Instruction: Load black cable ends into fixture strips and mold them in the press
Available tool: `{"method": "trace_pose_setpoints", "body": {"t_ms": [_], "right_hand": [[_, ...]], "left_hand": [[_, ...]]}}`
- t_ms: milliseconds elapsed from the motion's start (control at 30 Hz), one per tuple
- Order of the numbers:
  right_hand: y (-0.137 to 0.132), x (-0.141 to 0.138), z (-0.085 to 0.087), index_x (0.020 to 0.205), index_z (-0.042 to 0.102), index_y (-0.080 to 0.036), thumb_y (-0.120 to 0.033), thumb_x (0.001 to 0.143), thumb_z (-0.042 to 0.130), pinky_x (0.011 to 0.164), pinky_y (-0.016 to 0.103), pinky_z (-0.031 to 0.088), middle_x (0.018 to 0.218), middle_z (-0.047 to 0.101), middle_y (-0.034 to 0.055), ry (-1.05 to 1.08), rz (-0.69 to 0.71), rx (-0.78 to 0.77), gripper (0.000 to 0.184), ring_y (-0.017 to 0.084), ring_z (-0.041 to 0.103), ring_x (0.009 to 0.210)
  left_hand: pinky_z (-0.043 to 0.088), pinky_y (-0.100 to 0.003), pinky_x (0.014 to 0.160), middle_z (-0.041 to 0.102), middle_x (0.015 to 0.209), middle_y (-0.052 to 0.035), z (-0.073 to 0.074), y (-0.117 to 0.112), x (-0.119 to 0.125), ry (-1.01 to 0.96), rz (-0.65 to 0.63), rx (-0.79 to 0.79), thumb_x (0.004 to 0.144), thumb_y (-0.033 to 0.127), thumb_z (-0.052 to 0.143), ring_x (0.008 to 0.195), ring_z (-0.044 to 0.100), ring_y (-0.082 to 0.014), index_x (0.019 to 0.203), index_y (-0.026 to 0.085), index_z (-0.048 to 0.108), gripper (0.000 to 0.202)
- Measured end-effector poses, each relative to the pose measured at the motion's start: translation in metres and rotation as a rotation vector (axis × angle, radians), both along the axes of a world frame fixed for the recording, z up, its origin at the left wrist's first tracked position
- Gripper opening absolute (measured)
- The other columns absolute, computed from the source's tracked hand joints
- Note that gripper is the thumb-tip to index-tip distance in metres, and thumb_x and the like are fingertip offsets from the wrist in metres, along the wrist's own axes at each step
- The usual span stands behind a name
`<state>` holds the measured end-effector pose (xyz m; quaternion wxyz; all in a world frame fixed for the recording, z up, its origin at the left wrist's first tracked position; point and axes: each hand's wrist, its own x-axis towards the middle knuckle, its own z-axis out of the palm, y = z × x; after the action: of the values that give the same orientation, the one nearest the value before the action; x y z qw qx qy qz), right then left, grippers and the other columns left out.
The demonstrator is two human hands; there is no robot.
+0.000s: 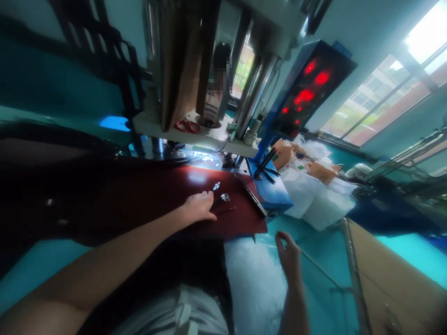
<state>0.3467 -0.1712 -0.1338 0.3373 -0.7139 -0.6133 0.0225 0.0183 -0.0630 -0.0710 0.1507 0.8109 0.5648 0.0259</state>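
Observation:
My left hand (pixel 198 207) reaches over the dark red tabletop (pixel 157 195), its thumb apart from the fingers and nothing visible between them. Just beyond its fingertips lie several small white pieces (pixel 224 197), too blurred to name. Off the table's right corner, my right hand (pixel 289 256) is raised with thumb and fingertips pinched together; whatever they may hold is too small to make out. Below and left of it hangs a translucent plastic bag (pixel 256 284).
A press machine (pixel 195 132) with metal columns stands behind the table, red-handled scissors (pixel 187 126) on its ledge. To the right are a control box (pixel 307 88) with red lights, black-handled tools (pixel 266 166), white sacks (pixel 307 195) and a cardboard box (pixel 391 274). A person (pixel 213 100) is beyond the machine.

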Motion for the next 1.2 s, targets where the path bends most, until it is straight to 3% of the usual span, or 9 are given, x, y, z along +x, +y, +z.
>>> {"method": "trace_pose_setpoints", "body": {"t_ms": [100, 233, 400, 600, 767, 933, 1033, 1133, 1200], "right_hand": [[0.005, -0.052, 0.018, 0.091, 0.064, -0.019, -0.036, 0.083, 0.047, 0.082, 0.042, 0.047, 0.092, 0.069, 0.0112, 0.006, 0.134, 0.054, 0.025, 0.026, 0.062, 0.089], [0.008, -0.095, 0.040, 0.089, 0.066, -0.020, -0.032, 0.081, 0.053, 0.090, 0.045, 0.043, 0.100, 0.066, 0.0114, 0.099, 0.191, 0.184, 0.020, 0.027, 0.057, 0.099], [0.020, -0.136, 0.050, 0.090, 0.066, -0.021, -0.037, 0.078, 0.060, 0.077, 0.037, 0.049, 0.087, 0.071, 0.0065, 0.748, 0.389, -0.102, 0.022, 0.023, 0.064, 0.083], [0.070, -0.223, 0.084, 0.100, 0.065, -0.022, -0.033, 0.061, 0.077, 0.083, 0.031, 0.048, 0.096, 0.070, 0.0018, 1.432, 0.657, -0.193, 0.042, 0.019, 0.064, 0.088], [0.105, -0.269, 0.137, 0.078, 0.069, -0.016, -0.034, 0.064, 0.073, 0.076, 0.031, 0.050, 0.072, 0.070, 0.0022, 1.446, 0.767, -0.258, 0.022, 0.018, 0.066, 0.074], [0.124, -0.283, 0.181, 0.078, 0.068, -0.016, -0.028, 0.070, 0.070, 0.083, 0.034, 0.049, 0.071, 0.070, 0.0019, 1.274, 1.021, -0.245, 0.015, 0.017, 0.067, 0.073], [0.132, -0.294, 0.203, 0.087, 0.066, -0.019, -0.027, 0.069, 0.071, 0.081, 0.037, 0.050, 0.082, 0.071, 0.0028, 1.230, 1.191, -0.326, 0.021, 0.019, 0.066, 0.076], [0.139, -0.305, 0.219, 0.099, 0.064, -0.026, -0.026, 0.062, 0.075, 0.085, 0.038, 0.048, 0.106, 0.067, 0.0012, 1.295, 1.308, -0.264, 0.038, 0.019, 0.064, 0.091], [0.145, -0.311, 0.224, 0.101, 0.064, -0.026, -0.028, 0.059, 0.076, 0.085, 0.039, 0.048, 0.105, 0.067, 0.0016, 1.270, 1.332, -0.283, 0.043, 0.021, 0.063, 0.093]], "left_hand": [[0.049, -0.040, 0.079, 0.065, 0.097, -0.0182, -0.003, -0.002, 0.007, -0.002, 0.030, 0.010, 0.078, 0.025, 0.050, 0.094, 0.063, -0.0304, 0.102, 0.009, 0.056, 0.029], [0.049, -0.039, 0.076, 0.066, 0.097, -0.0169, -0.001, 0.002, 0.012, -0.004, 0.023, 0.017, 0.072, 0.020, 0.053, 0.093, 0.063, -0.0314, 0.091, 0.011, 0.059, 0.022], [0.048, -0.036, 0.076, 0.066, 0.097, -0.0151, 0.015, -0.008, 0.001, -0.110, 0.061, 0.078, 0.082, 0.021, 0.040, 0.091, 0.064, -0.0275, 0.111, 0.011, 0.048, 0.031], [0.047, -0.031, 0.078, 0.065, 0.093, -0.0060, 0.040, -0.035, -0.023, -0.739, 0.066, 0.097, 0.077, 0.030, 0.054, 0.087, 0.063, -0.0214, 0.098, 0.018, 0.047, 0.025], [0.045, -0.030, 0.082, 0.063, 0.101, -0.0050, 0.051, -0.041, -0.076, -0.972, 0.047, 0.005, 0.073, 0.035, 0.062, 0.092, 0.061, -0.0186, 0.112, 0.019, 0.043, 0.046], [0.040, -0.022, 0.054, 0.061, 0.068, -0.0001, 0.042, -0.041, -0.125, -0.895, -0.065, -0.384, 0.081, 0.039, 0.051, 0.058, 0.056, -0.0125, 0.084, 0.016, 0.054, 0.023], [0.026, -0.019, 0.041, 0.047, 0.049, 0.0058, 0.032, -0.034, -0.127, -1.106, 0.040, -0.274, 0.084, 0.039, 0.045, 0.039, 0.039, -0.0069, 0.080, 0.016, 0.050, 0.023], [0.022, -0.019, 0.040, 0.039, 0.046, 0.0078, 0.030, -0.026, -0.126, -1.255, 0.172, -0.053, 0.085, 0.037, 0.045, 0.037, 0.031, -0.0049, 0.083, 0.015, 0.051, 0.023], [0.021, -0.018, 0.040, 0.039, 0.046, 0.0077, 0.030, -0.022, -0.127, -1.298, 0.201, -0.050, 0.085, 0.036, 0.046, 0.037, 0.031, -0.0044, 0.086, 0.015, 0.053, 0.022]]}}
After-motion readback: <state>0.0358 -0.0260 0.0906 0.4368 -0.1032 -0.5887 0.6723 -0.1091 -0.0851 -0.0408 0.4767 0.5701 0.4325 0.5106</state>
